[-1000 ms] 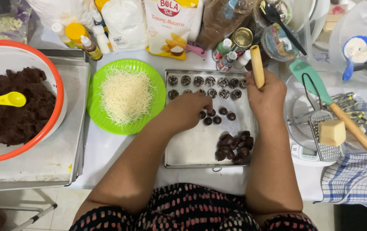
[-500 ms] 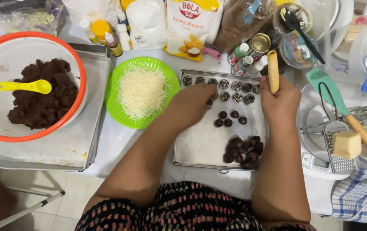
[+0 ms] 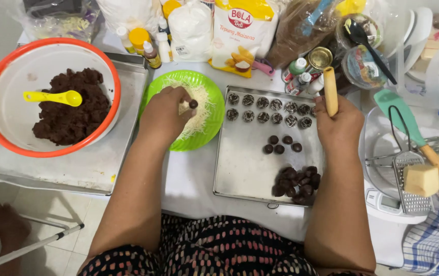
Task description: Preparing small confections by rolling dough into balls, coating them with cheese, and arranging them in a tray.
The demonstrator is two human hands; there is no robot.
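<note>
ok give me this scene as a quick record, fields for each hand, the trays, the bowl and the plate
left hand: over the green plate, pinching a dark ball
right hand: grips a wooden stick upright at the steel tray's edge
steel tray: two rows of topped balls at the far side, loose dark balls nearer
green plate: pale grated shreds
orange-rimmed bowl: dark dough, yellow spoon
grater: pale block beside it
</note>
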